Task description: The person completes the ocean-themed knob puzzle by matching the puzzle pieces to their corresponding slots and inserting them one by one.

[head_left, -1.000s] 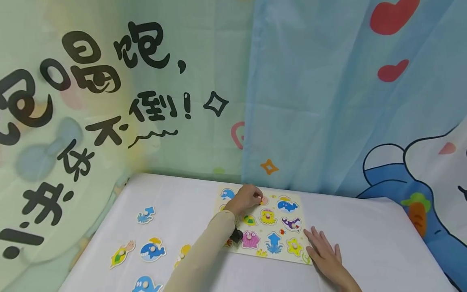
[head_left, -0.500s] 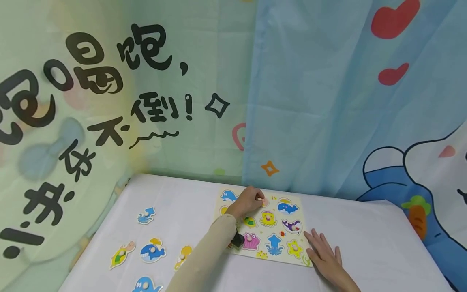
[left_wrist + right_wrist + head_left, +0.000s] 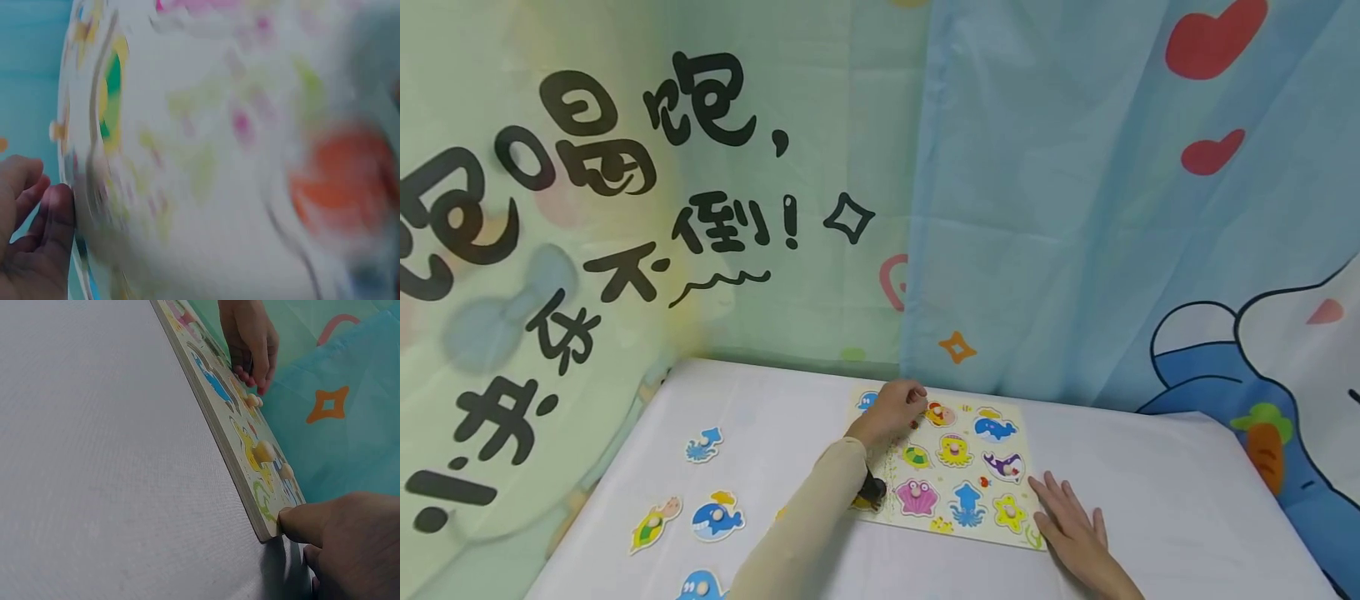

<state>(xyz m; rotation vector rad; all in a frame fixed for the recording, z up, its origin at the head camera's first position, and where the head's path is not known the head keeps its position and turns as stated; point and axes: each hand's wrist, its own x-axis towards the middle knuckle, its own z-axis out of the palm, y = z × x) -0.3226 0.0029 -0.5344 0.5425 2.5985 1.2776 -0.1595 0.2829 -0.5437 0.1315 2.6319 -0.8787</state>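
Observation:
A pale wooden peg puzzle board (image 3: 944, 482) with sea-animal pieces lies near the back of the table. Over its top row is my left hand (image 3: 891, 411), its fingers loosely bent with nothing between them; in the right wrist view the left fingers (image 3: 260, 381) hang just above the board. Beside the hand, a pink, yellow and red piece (image 3: 939, 414) sits in the top middle slot. My right hand (image 3: 1075, 529) rests at the board's right edge with its fingers spread, and a fingertip (image 3: 300, 524) touches the near corner in the right wrist view.
Loose pieces lie on the white table (image 3: 775, 467) to the left: a blue squid (image 3: 703, 446), a green and yellow piece (image 3: 656, 525), a blue whale (image 3: 718, 518) and another blue piece (image 3: 700, 586). Printed curtains (image 3: 1045, 250) hang behind. The left sleeve (image 3: 812, 525) covers the board's lower left.
My left hand has let go at the top middle slot and drawn back to the left, uncovering the pink, yellow and red piece. The right hand stays at the board's edge.

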